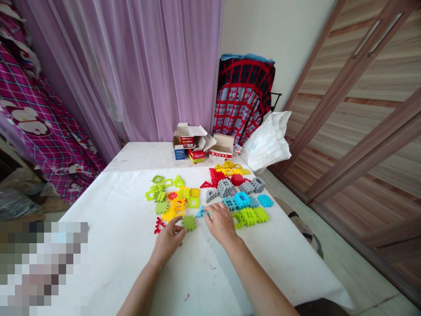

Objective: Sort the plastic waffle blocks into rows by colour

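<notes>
My left hand [169, 240] rests on the white table [125, 237], its fingertips pinching a green toothed plastic block [189, 222]. My right hand [221, 222] lies just to the right, fingers closed on a small light-blue triangular block [200, 213]. Ahead of both hands lie several loose interlocking blocks: a yellow, green and red cluster [174, 197] on the left, and red, grey, blue and lime ones [241, 193] on the right. A red piece [159, 226] lies left of my left hand.
Three small open cardboard boxes [197, 147] stand at the table's far edge. A white plastic bag [268, 142] and a red patterned cloth [241, 98] sit behind the far right corner. Purple curtains hang at the back; a wooden sliding door is on the right.
</notes>
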The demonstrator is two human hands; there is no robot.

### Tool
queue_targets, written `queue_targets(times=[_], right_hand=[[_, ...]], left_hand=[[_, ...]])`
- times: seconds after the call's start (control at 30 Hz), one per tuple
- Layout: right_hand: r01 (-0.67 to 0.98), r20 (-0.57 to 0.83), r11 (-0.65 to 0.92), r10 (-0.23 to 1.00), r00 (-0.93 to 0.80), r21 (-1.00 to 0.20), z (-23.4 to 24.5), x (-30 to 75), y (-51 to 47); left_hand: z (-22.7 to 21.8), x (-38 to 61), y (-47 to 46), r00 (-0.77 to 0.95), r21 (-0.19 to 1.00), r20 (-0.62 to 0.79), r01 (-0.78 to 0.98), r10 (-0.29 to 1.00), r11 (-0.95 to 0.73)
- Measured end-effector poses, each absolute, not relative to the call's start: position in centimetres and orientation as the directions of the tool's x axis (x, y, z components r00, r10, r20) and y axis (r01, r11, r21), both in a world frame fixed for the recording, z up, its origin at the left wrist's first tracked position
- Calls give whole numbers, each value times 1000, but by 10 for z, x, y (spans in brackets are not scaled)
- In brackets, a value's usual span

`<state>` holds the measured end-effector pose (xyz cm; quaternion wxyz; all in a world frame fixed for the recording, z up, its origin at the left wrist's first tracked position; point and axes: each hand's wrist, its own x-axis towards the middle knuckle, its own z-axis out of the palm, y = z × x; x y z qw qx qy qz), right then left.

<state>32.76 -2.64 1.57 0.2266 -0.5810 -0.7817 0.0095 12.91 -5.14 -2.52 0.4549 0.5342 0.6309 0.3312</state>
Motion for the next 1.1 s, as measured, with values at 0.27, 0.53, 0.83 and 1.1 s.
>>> queue_targets(times=[0.27,0.53,0.83,1.1], right_hand=[[838,475,442,841,-261,-322,-15,311,-57],[816,515,497,802,-302,-296,-26,304,-64],[811,527,516,787,-321,-277,-28,304,-65],[811,527,519,785,-326,-272,-29,303,-66]], left_hand=[[-16,120,-31,-19,845,-178,510,984,163],[-5,126,-16,3,727,-188,673,982,138],[5,137,-25,22,525,-155,849,988,64],[14,130,-27,5,379,-146,924,989,51]])
